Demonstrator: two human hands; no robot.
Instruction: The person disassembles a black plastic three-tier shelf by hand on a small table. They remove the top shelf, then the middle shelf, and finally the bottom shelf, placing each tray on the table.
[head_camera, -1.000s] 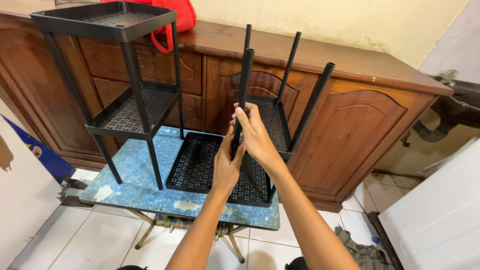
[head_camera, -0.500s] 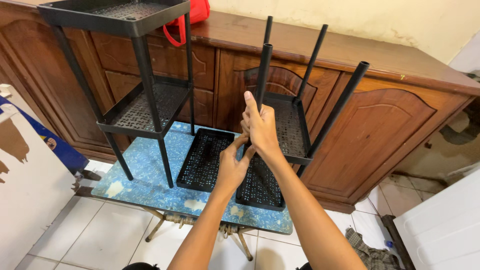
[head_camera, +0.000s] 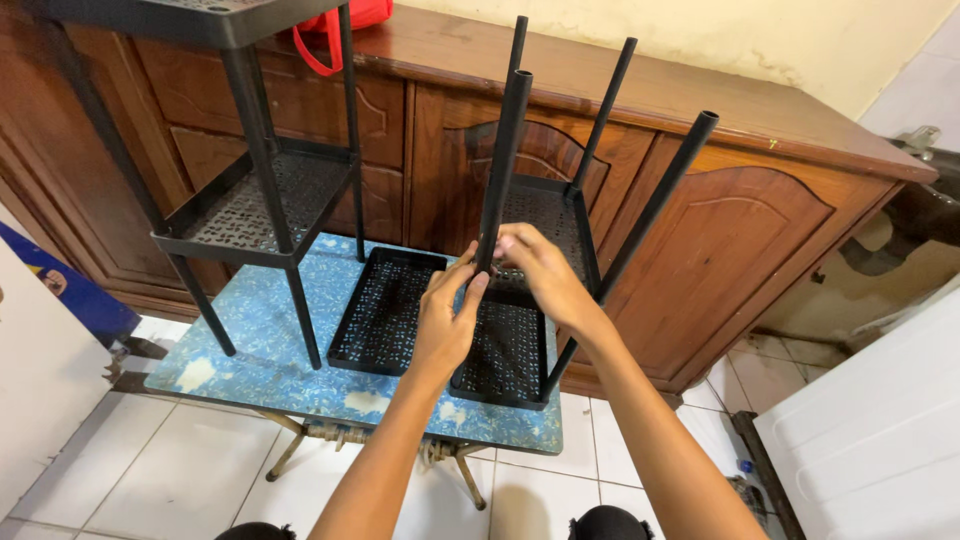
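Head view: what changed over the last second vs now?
Both hands slid down the near black pole of the upturned rack: left hand and right hand now pinch it near its foot, by the perforated shelf. Unchanged: assembled rack, flat tray, blue table, cabinet.

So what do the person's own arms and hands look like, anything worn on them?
Both forearms are bare, with no sleeves in view. The left hand and right hand wear no gloves, and no rings, watch or bands show. The fingernails look short and plain.
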